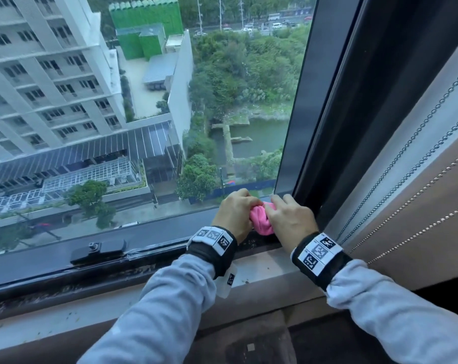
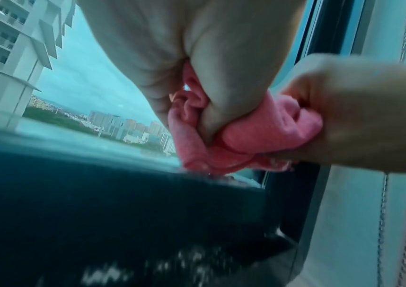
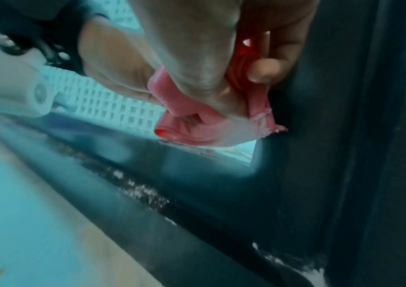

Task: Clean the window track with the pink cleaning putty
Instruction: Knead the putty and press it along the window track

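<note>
A folded lump of pink cleaning putty (image 1: 261, 219) hangs between both hands just above the right end of the dark window track (image 1: 154, 269). My left hand (image 1: 235, 214) grips its left side with curled fingers; in the left wrist view the putty (image 2: 258, 136) bulges out under the thumb. My right hand (image 1: 288, 219) grips the right side, close to the dark vertical frame (image 1: 327, 127). In the right wrist view the putty (image 3: 209, 132) sags below the fingers, with a ragged edge touching the frame. Pale grit (image 3: 143, 192) lies along the track.
A black window latch (image 1: 99, 249) sits on the lower sash to the left. A grey sill (image 1: 262, 269) with specks of dirt runs below the track. Bead chains (image 1: 411, 164) and a beige blind hang at the right. The glass looks far down on buildings and trees.
</note>
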